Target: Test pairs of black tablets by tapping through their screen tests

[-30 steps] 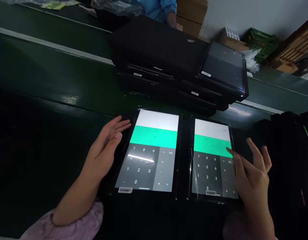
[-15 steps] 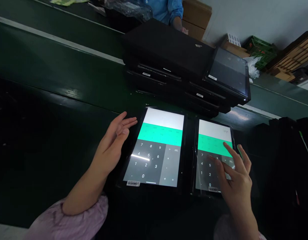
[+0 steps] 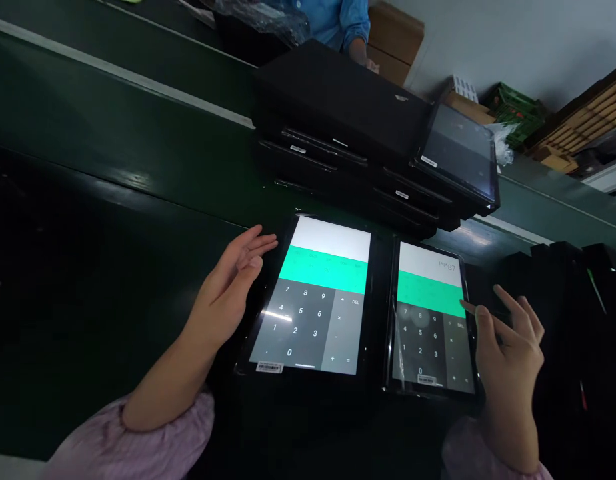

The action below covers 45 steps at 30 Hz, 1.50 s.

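Note:
Two tablets lie side by side in front of me, each lit with a calculator keypad under a green band and a white strip. Beside the left edge of the left tablet point(image 3: 308, 313) rests my left hand point(image 3: 233, 280), its fingers stretched out and holding nothing. My right hand point(image 3: 511, 340) is at the right edge of the right tablet point(image 3: 431, 333), index finger pointing at the green band near the DEL key. Its other fingers are spread and raised. Characters ending in 87 show in the right tablet's white strip. A barcode label sits at the bottom of each tablet.
Behind the tablets stands a stack of black boxes point(image 3: 338, 100) with a dark tablet point(image 3: 455, 153) on top. More black items point(image 3: 558, 293) stand at the right. Across the green bench point(image 3: 138, 120) is a person in a blue sleeve point(image 3: 355, 23). A green crate point(image 3: 515, 110) is farther back.
My right hand has moved right, off the number keys to the tablet's edge. Characters including 87 have appeared on the right screen. My left hand has stayed almost in place.

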Each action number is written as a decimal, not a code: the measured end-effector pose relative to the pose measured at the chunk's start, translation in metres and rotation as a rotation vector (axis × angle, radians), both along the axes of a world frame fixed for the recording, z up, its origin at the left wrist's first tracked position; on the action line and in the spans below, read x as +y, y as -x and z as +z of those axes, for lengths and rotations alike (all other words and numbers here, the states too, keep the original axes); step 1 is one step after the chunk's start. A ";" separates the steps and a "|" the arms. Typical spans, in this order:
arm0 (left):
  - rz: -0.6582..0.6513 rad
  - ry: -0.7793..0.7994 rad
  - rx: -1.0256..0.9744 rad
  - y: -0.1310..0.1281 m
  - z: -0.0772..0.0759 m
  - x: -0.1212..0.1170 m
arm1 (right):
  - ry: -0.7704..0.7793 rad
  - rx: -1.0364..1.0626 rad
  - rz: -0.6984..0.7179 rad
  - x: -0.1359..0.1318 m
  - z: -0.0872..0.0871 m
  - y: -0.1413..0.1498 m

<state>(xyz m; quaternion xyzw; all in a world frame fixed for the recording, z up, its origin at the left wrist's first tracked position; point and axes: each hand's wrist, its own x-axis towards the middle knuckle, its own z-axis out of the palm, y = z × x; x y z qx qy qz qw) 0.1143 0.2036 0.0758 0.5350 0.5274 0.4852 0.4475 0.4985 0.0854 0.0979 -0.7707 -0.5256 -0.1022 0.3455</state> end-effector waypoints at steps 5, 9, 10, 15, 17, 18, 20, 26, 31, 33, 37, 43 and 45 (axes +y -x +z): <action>0.012 -0.001 0.063 -0.001 0.003 -0.001 | 0.005 -0.041 0.005 0.004 -0.008 0.001; 0.027 -0.002 0.050 -0.001 0.003 0.000 | 0.010 -0.070 0.143 0.006 -0.007 0.005; 0.031 -0.003 0.043 -0.001 0.003 0.000 | 0.020 -0.074 0.176 0.006 -0.007 0.005; 0.034 0.008 0.038 -0.002 0.003 0.001 | 0.004 -0.040 0.075 0.006 -0.008 0.002; 0.030 0.008 0.041 -0.002 0.002 0.002 | -0.011 -0.039 0.050 0.006 -0.010 0.002; 0.030 0.006 0.039 -0.002 0.002 0.001 | -0.021 -0.042 0.058 0.007 -0.012 0.002; 0.027 0.012 0.036 -0.001 0.002 0.001 | -0.036 -0.059 0.108 0.008 -0.013 0.004; -0.019 0.073 0.099 0.011 0.003 0.004 | -0.055 -0.086 0.111 0.010 -0.001 0.032; -0.294 0.078 0.331 0.024 0.032 0.028 | -0.132 -0.089 0.242 0.018 0.008 0.110; -0.424 0.021 0.444 0.026 0.050 0.038 | -0.092 -0.093 0.317 0.027 0.005 0.139; -0.506 -0.022 0.469 0.025 0.080 0.054 | 0.014 -0.086 0.327 0.045 -0.005 0.170; -0.388 -0.009 0.305 0.055 0.103 0.071 | 0.071 -0.120 0.327 0.056 -0.007 0.177; -0.328 -0.042 0.339 0.074 0.107 0.071 | 0.082 -0.137 0.346 0.056 -0.008 0.176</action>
